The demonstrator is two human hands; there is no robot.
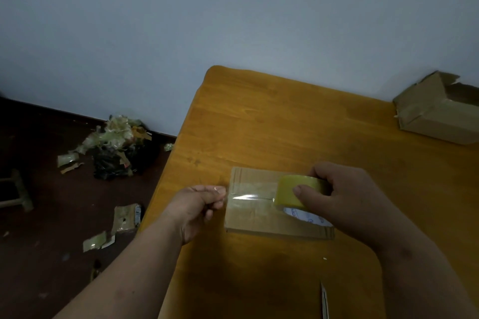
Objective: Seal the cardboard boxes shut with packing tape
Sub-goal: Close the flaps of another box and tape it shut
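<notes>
1. A plain room in a home or small back room, used for packing parcels by hand; which of the two cannot be told.
2. A bare pale blue-grey painted wall (181,21) fills the upper frame, meeting a dark reddish-brown floor (39,215) at left.
3. An orange-yellow wooden bench (272,124) with rounded corners stands against the wall.
4. A heap of crumpled tape and cardboard scraps (116,145) litters the floor at left.
5. A torn-open brown cardboard box (438,111) sits at the right edge.
</notes>
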